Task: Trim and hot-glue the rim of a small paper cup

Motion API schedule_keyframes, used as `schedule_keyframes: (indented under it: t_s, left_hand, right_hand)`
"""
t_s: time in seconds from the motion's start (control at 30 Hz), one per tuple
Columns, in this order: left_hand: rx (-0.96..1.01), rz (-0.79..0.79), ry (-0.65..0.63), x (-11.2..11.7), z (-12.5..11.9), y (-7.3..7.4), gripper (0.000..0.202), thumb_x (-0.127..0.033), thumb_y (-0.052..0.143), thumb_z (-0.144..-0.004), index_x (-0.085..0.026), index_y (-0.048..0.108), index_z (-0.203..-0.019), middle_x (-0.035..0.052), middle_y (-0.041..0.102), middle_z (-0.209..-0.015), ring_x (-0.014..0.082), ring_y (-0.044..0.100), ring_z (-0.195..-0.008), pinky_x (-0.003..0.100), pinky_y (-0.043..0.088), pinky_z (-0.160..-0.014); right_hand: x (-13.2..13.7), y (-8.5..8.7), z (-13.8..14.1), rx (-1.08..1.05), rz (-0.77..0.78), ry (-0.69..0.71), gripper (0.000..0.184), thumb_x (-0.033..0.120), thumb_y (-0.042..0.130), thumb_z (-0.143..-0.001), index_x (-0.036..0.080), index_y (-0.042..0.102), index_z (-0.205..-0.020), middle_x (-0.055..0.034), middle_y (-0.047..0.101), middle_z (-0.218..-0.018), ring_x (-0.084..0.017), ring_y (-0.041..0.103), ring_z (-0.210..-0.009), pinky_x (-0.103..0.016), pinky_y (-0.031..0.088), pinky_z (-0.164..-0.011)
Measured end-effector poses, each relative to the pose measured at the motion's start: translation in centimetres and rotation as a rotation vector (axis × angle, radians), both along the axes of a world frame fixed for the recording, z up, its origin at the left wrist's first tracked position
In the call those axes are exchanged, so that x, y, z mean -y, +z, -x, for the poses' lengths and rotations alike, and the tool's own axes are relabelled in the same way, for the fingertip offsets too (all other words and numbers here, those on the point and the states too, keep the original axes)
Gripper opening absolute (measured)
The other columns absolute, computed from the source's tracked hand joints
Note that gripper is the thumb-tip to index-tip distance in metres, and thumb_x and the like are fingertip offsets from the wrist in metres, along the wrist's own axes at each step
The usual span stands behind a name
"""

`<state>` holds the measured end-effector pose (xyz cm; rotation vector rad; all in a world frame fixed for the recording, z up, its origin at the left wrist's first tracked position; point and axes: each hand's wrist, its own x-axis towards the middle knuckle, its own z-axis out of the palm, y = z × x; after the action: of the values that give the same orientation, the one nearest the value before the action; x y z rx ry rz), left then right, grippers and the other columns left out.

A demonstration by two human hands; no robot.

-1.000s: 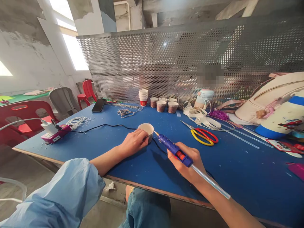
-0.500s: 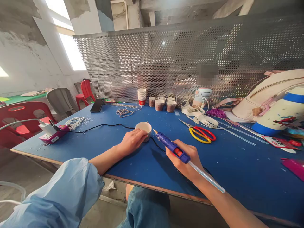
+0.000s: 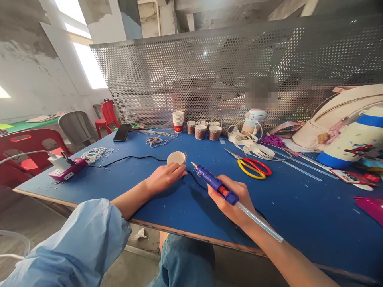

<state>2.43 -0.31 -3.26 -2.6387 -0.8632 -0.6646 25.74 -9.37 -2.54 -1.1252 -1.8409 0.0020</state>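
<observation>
My left hand is closed around the near side of a small white paper cup, which it hides in part. The cup tilts slightly, its open mouth showing. A small brownish bit sticks out at the cup's right rim. In my right hand is a blue glue gun, its tip pointing at the cup from the right, a short gap away. A clear glue stick runs out of the gun's rear along my forearm. The black cord passes behind the cup.
Red-and-yellow-handled scissors lie to the right. Behind stand stacked paper cups and several brown-wrapped cups. A power strip, phone and twine lie leftward; a bottle and bag stand right.
My left hand has shifted the cup slightly left and tipped or turned it, so its rim sits differently. The glue gun in my right hand has hardly moved.
</observation>
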Motion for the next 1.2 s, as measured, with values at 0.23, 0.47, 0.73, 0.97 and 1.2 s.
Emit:
schedule_keyframes:
  t_s: [0.23,0.47,0.73,0.97,1.2]
  left_hand:
    - [-0.178,-0.203,0.077,0.2,-0.7,0.0,0.045,-0.041,0.025,-0.102,-0.013,0.059,-0.097,0.0051,0.055,-0.077,0.0153,0.059,-0.069,0.022,0.051,-0.054]
    - [-0.207,-0.136,0.090,0.6,-0.5,-0.1,0.053,-0.046,0.024,-0.101,-0.009,0.052,-0.126,0.0113,0.059,-0.092,0.0213,0.062,-0.086,0.029,0.057,-0.063]
    - [-0.260,-0.005,0.223,0.8,-0.5,-0.1,0.054,-0.053,0.032,-0.097,-0.020,0.052,-0.135,0.0159,0.057,-0.113,0.0277,0.057,-0.105,0.033,0.058,-0.065]
    - [-0.115,-0.127,0.099,2.0,-0.1,0.7,0.044,-0.051,0.046,-0.093,-0.026,0.061,-0.126,0.0171,0.035,-0.149,0.0376,0.035,-0.137,0.044,0.056,-0.086]
    - [-0.007,-0.443,0.047,4.0,2.5,1.8,0.022,-0.025,0.049,-0.094,-0.017,0.061,-0.110,0.0153,0.063,-0.118,0.0276,0.057,-0.116,0.047,0.043,-0.101]
  right_hand:
    - [-0.2,-0.2,0.0,-0.021,0.006,0.011,0.016,0.023,0.060,-0.081,0.022,0.048,-0.070,0.0069,0.045,-0.053,-0.009,0.038,-0.045,-0.022,0.034,-0.050]
    - [0.0,-0.1,-0.1,-0.036,0.055,0.015,0.017,0.023,0.060,-0.080,0.023,0.047,-0.068,0.0072,0.042,-0.054,-0.009,0.034,-0.046,-0.022,0.033,-0.050]
    - [0.0,0.1,0.0,-0.035,0.019,0.018,0.015,0.024,0.059,-0.079,0.023,0.049,-0.068,0.0071,0.047,-0.053,-0.009,0.038,-0.044,-0.022,0.035,-0.049]
    - [0.0,0.1,-0.1,-0.048,0.003,0.022,0.015,0.021,0.058,-0.078,0.022,0.048,-0.068,0.0059,0.050,-0.055,-0.009,0.040,-0.044,-0.022,0.035,-0.050]
    - [0.1,0.2,0.0,-0.075,-0.019,0.031,0.011,0.021,0.059,-0.078,0.022,0.051,-0.071,0.0058,0.049,-0.055,-0.009,0.040,-0.045,-0.021,0.035,-0.050]
